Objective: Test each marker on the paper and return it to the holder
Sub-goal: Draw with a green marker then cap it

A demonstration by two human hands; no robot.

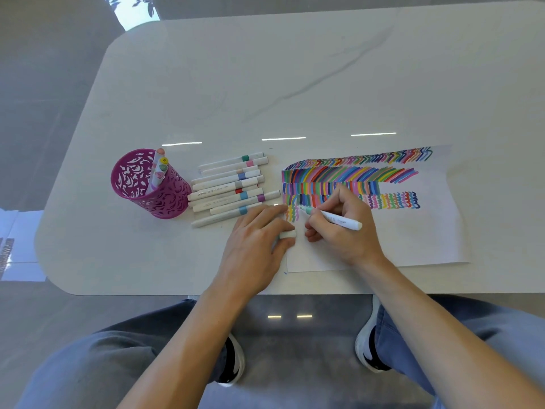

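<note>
My right hand (342, 222) grips an uncapped white marker (339, 220) with a teal tip that touches the paper (427, 231) beside short wavy strokes at its left edge. The sheet is covered with rows of coloured strokes. My left hand (256, 240) rests on the table at the paper's left edge, its fingers curled round a white cap (287, 234). Several capped white markers (233, 190) lie side by side between the paper and a magenta cut-out holder (147, 187), which stands upright with a few markers inside.
The white table (265, 84) has a rounded near-left corner and a front edge just below my wrists. Papers (17, 246) lie on the floor at the left. My knees and shoes show below the table edge.
</note>
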